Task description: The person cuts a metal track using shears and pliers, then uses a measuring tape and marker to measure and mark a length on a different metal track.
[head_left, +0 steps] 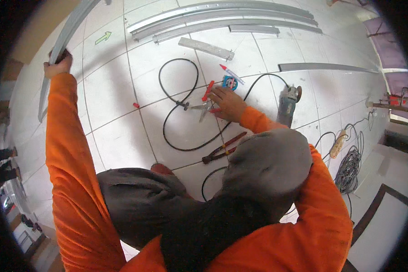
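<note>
My left hand [59, 65], arm stretched out at the far left, is closed round a long grey metal channel [72, 28] that stands tilted. Down on the tiled floor, my right hand [230, 104] has its fingers on the red handles of a pair of tin snips [207, 92]. The snips' blades are spread and point left, beside a black cable. Just beyond my right fingers are a blue tape measure [230, 82] and a white marker with a red cap [232, 74].
An angle grinder [288, 107] with a black cord [164, 124] lies to the right. Red-handled pliers or cutters [222, 150] are near my knee. Several metal channels [222, 18] lie at the back. A power strip [338, 144] and coiled cable [347, 171] sit at right.
</note>
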Demonstrator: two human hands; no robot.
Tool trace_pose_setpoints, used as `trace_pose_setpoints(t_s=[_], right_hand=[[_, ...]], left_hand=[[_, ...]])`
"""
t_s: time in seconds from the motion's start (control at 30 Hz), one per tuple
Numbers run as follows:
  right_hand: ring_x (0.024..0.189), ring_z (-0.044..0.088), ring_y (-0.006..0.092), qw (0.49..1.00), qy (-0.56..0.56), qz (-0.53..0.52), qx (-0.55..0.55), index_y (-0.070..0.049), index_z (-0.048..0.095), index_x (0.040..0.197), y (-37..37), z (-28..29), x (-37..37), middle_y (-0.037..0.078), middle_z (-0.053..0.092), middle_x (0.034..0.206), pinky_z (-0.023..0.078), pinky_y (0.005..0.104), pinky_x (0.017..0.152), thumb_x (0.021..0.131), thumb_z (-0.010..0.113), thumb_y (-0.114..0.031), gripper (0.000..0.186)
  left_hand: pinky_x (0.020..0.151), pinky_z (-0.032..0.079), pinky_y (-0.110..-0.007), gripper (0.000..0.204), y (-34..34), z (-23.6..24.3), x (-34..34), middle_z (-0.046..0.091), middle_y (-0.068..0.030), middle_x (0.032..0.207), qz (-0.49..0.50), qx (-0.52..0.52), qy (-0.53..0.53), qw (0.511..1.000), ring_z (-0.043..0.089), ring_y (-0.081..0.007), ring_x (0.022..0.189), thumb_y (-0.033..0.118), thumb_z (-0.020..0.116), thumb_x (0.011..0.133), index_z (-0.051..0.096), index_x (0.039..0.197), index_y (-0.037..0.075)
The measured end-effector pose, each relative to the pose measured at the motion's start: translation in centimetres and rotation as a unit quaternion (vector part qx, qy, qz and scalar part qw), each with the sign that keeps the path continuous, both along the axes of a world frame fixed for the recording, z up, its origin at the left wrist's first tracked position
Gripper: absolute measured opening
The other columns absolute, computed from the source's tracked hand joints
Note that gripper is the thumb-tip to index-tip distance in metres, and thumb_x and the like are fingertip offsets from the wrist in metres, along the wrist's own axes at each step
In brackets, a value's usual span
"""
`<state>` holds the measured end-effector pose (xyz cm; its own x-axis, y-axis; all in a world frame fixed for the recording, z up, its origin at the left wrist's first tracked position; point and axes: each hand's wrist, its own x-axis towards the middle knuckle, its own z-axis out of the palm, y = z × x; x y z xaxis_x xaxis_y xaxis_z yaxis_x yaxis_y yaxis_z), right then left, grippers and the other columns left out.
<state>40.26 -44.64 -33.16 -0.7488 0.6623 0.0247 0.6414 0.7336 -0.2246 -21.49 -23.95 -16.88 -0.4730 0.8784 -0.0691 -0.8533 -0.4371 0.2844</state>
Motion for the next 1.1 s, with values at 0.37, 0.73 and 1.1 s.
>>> trace_pose_setpoints(t_s=[0.37,0.73,1.1], right_hand=[[0.126,0.049,0.0314,0.978,-0.181,0.049,-0.090,-0.007,0.050,0.135,2.5,1.3,-3.0,0.016,0.054,0.130,0.036,0.0490,0.105,0.076,0.074,-0.026,0.066],[0.118,0.056,0.0364,0.981,0.071,-0.096,-0.154,-0.009,0.061,0.121,3.6,6.3,0.2,0.016,0.060,0.126,0.045,0.0460,0.098,0.078,0.073,-0.027,0.048],[0.115,0.058,0.0308,0.529,0.626,-0.085,-0.566,0.005,0.052,0.115,9.9,27.0,-10.7,0.018,0.059,0.112,0.048,0.0429,0.101,0.091,0.065,-0.020,0.037]], left_hand=[[0.073,0.055,-0.032,0.040,-7.2,-6.3,6.0,0.063,-0.0095,0.098,-0.103,-0.342,0.269,0.894,0.060,-0.0216,0.081,0.043,0.068,0.092,0.059,0.106,0.006],[0.075,0.060,-0.039,0.028,-5.1,-4.5,7.6,0.062,-0.0134,0.095,-0.052,-0.242,0.166,0.955,0.066,-0.0289,0.086,0.026,0.060,0.090,0.053,0.103,0.002],[0.100,0.046,-0.051,0.050,-8.7,4.5,14.3,0.053,-0.0176,0.122,0.022,-0.150,0.058,0.987,0.054,-0.0354,0.115,0.030,0.055,0.088,0.045,0.127,0.000]])
